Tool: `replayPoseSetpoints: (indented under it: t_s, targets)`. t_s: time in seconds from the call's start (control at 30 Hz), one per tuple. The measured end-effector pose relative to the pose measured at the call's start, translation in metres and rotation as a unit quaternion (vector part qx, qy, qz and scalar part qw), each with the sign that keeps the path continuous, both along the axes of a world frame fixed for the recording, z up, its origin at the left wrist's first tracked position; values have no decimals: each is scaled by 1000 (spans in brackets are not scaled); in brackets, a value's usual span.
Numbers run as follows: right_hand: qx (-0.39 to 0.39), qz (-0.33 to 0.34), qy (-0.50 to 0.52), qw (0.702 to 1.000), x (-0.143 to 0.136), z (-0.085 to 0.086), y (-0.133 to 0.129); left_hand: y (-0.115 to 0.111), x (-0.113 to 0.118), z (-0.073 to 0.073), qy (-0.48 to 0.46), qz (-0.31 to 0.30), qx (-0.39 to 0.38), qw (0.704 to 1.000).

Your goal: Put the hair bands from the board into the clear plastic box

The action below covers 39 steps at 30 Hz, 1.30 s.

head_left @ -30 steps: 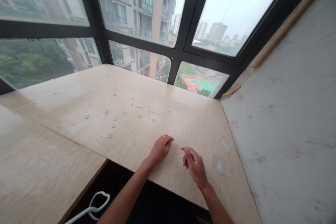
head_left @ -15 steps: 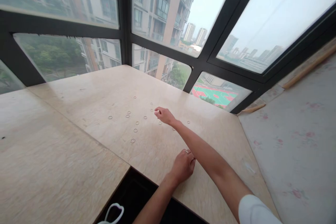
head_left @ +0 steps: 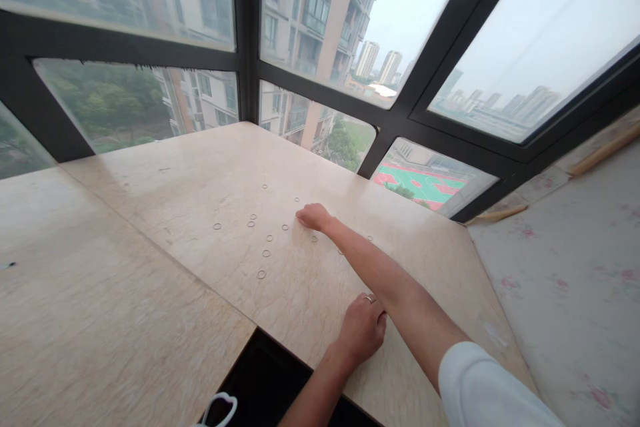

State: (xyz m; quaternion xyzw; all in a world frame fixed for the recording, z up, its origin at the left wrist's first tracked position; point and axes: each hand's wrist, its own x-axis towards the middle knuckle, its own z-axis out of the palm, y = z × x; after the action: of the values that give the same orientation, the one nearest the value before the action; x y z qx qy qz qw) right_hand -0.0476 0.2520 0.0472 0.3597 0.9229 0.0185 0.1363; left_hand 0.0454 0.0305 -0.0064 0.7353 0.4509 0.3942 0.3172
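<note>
Right hand (head_left: 313, 217) stretched out, fingers seemingly pinched on small rings (head_left: 267, 238); left hand (head_left: 363, 328) curled.

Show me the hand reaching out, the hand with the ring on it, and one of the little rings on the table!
right hand (head_left: 313, 216), head view, on its back.
left hand (head_left: 363, 329), head view, on its back.
little ring (head_left: 261, 274), head view, on its rim, nearest the table edge.

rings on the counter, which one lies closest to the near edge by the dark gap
The ring lowest in the scatter, alone in front of the rest. The other rings lie farther back, nearer the right hand reaching among them.
</note>
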Motion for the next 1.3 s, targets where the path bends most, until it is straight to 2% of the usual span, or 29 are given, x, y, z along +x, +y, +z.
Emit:
replayPoseSetpoints:
  t_s: [0.2, 0.43, 0.57, 0.7, 0.9, 1.07, 1.1, 1.13, 1.2, 1.3]
  targets:
    - [2, 46, 19, 999, 16, -2, -11, 1, 0, 1, 15, 14, 1, 1000]
    - [-24, -3, 129, 991, 37, -8, -32, 3, -1, 2, 11, 39, -19, 999]
    - [-44, -51, 252, 965, 61, -7, -54, 4, -2, 5, 2, 36, -16, 999]
    - [-72, -104, 385, 914, 95, -3, -81, 5, -3, 5, -21, 33, -13, 999]
    - [-103, -209, 551, 801, 164, 1, -130, 6, -4, 1, -35, 42, -18, 998]
    - [-93, -304, 626, 712, 252, 3, -190, 4, -5, 1, -18, 33, -14, 999]
    - [-97, -338, 646, 678, 272, 3, -203, 4, -5, 1, -14, 32, -12, 999]
    - [-93, -366, 654, 656, 292, 2, -216, 4, -5, 2, -10, 30, -10, 999]
    - [-65, -411, 645, 640, 329, 2, -241, 4, -6, 3, -4, 29, -10, 1000]
    - [15, -459, 588, 666, 375, 3, -269, 5, -6, 4, 5, 26, -11, 1000]
